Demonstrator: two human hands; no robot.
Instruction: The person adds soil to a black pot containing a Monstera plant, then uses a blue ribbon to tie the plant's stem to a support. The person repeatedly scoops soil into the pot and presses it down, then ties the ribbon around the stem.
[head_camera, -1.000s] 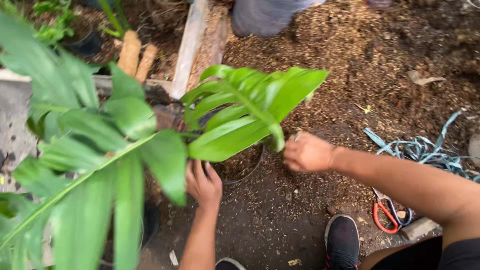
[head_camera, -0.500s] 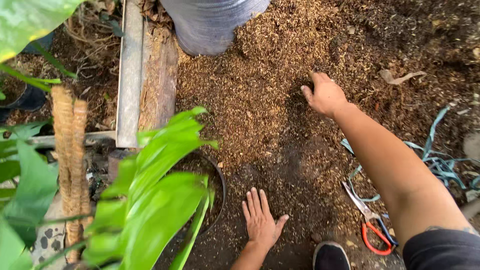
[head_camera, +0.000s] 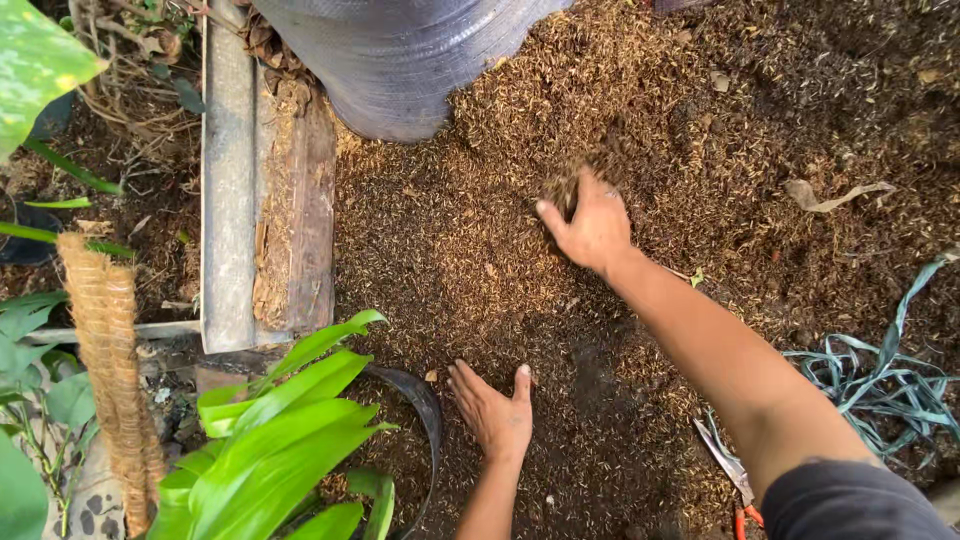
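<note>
My right hand (head_camera: 592, 226) reaches forward into a spread of brown husk and soil mix (head_camera: 470, 240), its fingers curled around a clump of it. My left hand (head_camera: 492, 412) lies flat, palm down and fingers apart, on the darker soil beside a black pot (head_camera: 420, 400). A plant with broad bright green leaves (head_camera: 285, 425) stands in that pot at the lower left.
A large grey woven sack (head_camera: 400, 60) stands at the top. A weathered wooden plank and metal rail (head_camera: 265, 190) run along the left. A coir-wrapped pole (head_camera: 110, 360) rises at far left. Red-handled pruners (head_camera: 735, 480) and blue-green strapping (head_camera: 880, 370) lie at the lower right.
My view has shifted forward onto the husk pile. My right hand moved left and closed its fingers into the mix. My left hand stayed flat by the pot.
</note>
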